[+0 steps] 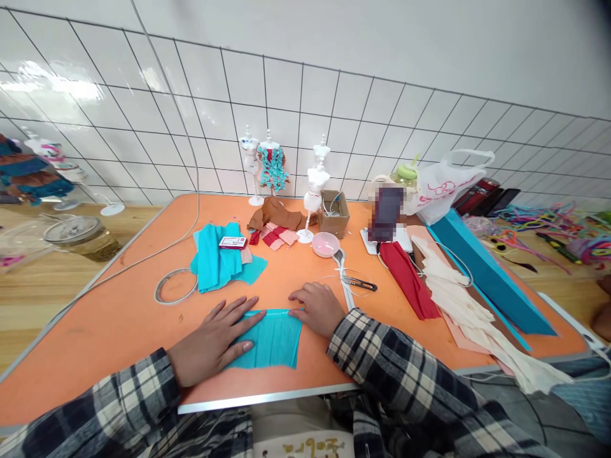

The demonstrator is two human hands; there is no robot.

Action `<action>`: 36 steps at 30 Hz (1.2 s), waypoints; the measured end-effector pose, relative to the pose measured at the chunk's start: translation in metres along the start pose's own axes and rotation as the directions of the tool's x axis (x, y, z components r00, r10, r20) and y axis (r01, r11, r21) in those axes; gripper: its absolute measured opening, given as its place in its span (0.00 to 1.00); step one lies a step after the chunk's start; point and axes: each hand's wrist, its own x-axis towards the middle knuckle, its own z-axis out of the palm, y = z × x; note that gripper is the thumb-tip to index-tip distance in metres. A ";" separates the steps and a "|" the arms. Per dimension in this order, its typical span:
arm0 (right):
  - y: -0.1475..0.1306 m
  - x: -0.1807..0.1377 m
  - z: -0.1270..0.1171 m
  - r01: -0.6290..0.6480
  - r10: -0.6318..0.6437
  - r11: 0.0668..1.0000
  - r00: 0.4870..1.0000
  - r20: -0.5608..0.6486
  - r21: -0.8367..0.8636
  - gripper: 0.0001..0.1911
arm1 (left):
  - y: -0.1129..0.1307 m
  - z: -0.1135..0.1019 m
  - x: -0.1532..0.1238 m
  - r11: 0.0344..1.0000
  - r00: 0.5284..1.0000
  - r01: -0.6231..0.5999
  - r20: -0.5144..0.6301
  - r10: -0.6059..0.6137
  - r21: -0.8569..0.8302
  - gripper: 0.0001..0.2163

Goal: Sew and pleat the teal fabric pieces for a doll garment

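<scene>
A crinkled turquoise piece (272, 340), cloth or crepe paper, lies on the orange table with a narrow fold along its far edge. My left hand (212, 340) rests flat over its left part, fingers spread. At the far right corner is my right hand (319, 308), its thumb touching the folded edge and its bent index finger a little apart from the thumb. More turquoise material (217, 261) lies beyond my left hand, with a small white-and-maroon box (233, 243) on it. Thread snips (360, 284) are beyond my right hand.
Small white dress forms (315, 184) stand at the back by a cardboard box (334, 216). A pink bowl (325, 244), a tape roll (175, 286), red cloth (405, 280), cream strips (458, 299) and a long blue piece (491, 273) lie around. A cable (191, 140) crosses the left side.
</scene>
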 end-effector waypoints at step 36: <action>0.010 0.014 0.009 0.123 -0.127 0.980 0.992 0.016 0.156 0.06 | 0.013 -0.006 0.051 0.955 0.978 0.126 -0.126 -0.165 -0.267 0.10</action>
